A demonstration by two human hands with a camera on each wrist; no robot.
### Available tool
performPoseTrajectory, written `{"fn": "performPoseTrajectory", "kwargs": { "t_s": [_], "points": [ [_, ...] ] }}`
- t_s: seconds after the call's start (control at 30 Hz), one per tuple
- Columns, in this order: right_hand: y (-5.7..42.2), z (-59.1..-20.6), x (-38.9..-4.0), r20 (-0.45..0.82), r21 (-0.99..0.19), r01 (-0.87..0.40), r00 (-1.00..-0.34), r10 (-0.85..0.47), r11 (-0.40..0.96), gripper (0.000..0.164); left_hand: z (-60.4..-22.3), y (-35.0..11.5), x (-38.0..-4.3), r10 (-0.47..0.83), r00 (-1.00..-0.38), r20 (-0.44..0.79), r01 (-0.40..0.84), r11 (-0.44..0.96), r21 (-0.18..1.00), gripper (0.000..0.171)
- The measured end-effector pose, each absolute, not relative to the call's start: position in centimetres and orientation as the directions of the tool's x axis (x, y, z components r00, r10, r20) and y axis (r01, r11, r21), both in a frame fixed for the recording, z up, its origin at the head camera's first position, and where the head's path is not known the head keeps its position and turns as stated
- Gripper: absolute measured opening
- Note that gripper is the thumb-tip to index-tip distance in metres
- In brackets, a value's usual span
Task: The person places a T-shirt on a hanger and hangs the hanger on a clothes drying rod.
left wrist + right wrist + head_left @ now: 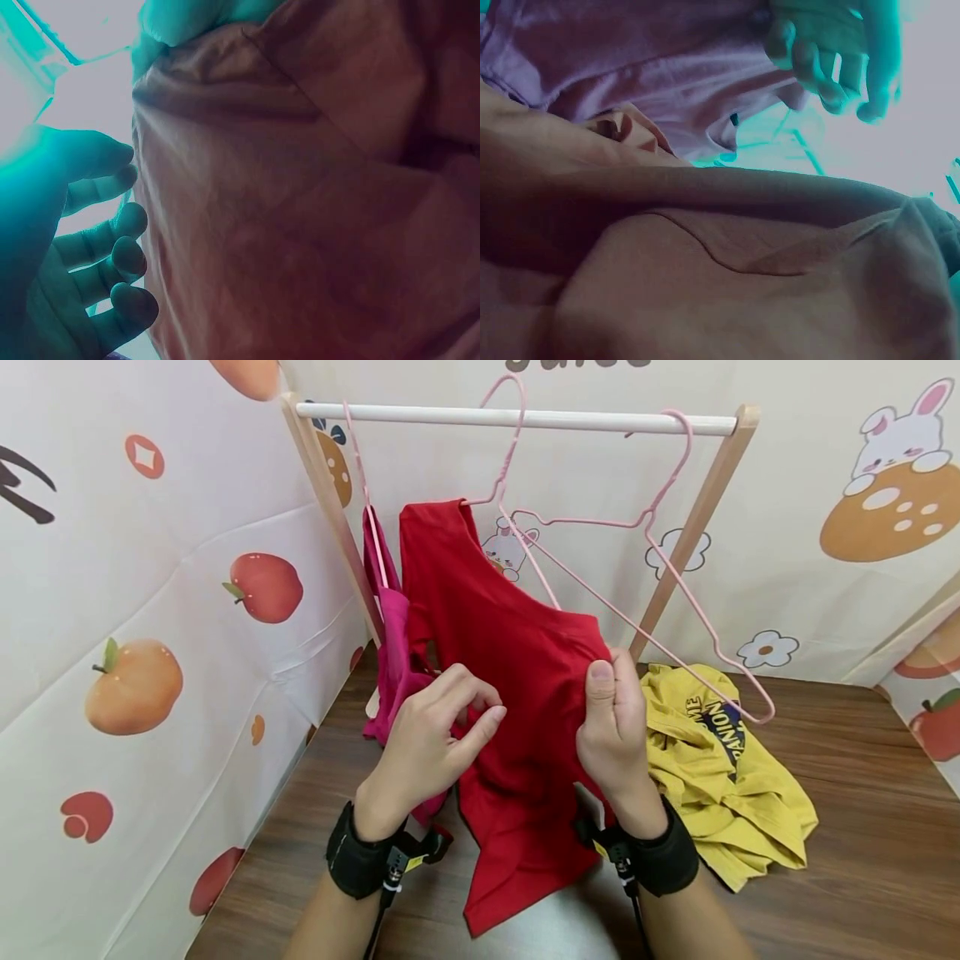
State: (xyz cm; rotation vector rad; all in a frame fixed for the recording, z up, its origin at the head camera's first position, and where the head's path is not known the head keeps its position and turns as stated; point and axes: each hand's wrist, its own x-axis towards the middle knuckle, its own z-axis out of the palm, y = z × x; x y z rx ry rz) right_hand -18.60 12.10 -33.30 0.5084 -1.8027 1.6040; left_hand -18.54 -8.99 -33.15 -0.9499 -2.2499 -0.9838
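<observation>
A red sleeveless top (502, 635) hangs by one shoulder on a pink hanger (517, 452) from the rail. Its other shoulder is off the hanger, gripped between the thumb and fingers of my right hand (617, 714). In front of the top is my left hand (435, 731), holding nothing. The left wrist view shows the left fingers (129, 255) loosely bent, close beside the cloth. In the right wrist view, the red cloth (742, 247) fills the lower part, and the left hand (829, 56) appears above it.
The white rail (600, 418) has wooden posts. A magenta garment (393, 643) hangs on another pink hanger at left. A bare pink hanger (693, 597) hangs at right. Below it, a crumpled yellow shirt (727, 802) lies on the wooden table (855, 810).
</observation>
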Motion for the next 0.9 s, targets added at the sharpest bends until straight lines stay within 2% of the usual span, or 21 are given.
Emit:
{"fn": "performPoseTrajectory", "kwargs": {
  "t_s": [0.37, 0.63, 0.9],
  "points": [
    [10.6, -34.8, -19.0, 0.686, -0.711, -0.701, -0.710, -0.158, 0.060, 0.022, -33.3, -8.8, -18.6, 0.398, -0.644, 0.653, 0.749, 0.501, 0.434, 0.005],
    [11.0, -34.3, -18.3, 0.649, -0.665, -0.719, -0.690, -0.322, 0.201, 0.022, -33.3, -8.5, -18.3, 0.402, -0.642, 0.653, 0.751, 0.504, 0.427, 0.008],
    [12.1, -33.6, -17.3, 0.593, -0.654, -0.705, -0.703, -0.393, 0.274, 0.030, -33.4, -8.6, -18.1, 0.373, -0.636, 0.676, 0.759, 0.464, 0.457, 0.007]
  ]
}}
